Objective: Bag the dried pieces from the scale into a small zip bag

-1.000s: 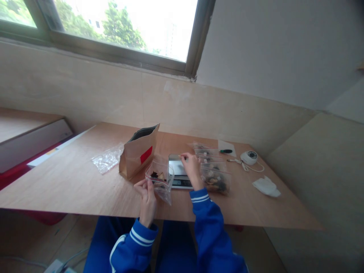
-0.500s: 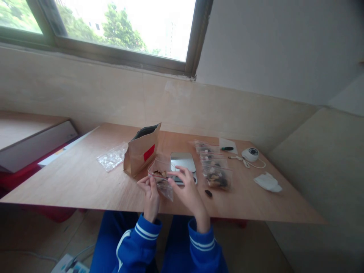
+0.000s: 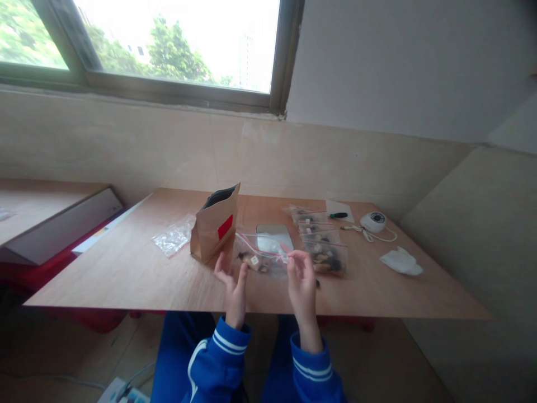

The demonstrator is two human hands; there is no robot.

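**Both hands on a small clear bag at the table's near edge**

At the near edge of the light wooden table (image 3: 126, 268), we hold a small clear zip bag with a red seal strip (image 3: 262, 258) between both hands. Our left hand (image 3: 232, 282) has its fingers open and curled loosely at the bag's left end; we cannot tell whether they pinch it. Our right hand (image 3: 301, 280) pinches the bag's right top corner between thumb and fingertips. Dark and pale pieces lie in the bag, which hangs just above the tabletop, in front of a flat silver kitchen scale (image 3: 274, 238).

Just left of the bag stands an open brown paper pouch with a red label (image 3: 216, 226), and farther left lies a crumpled clear plastic wrapper (image 3: 174, 238). To the right, a row of filled clear zip bags (image 3: 323, 246) lies flat. Beyond them we see a green-handled tool (image 3: 338, 215) on a white card, a round white device with a cord (image 3: 373, 221), and a crumpled white tissue (image 3: 400, 262).
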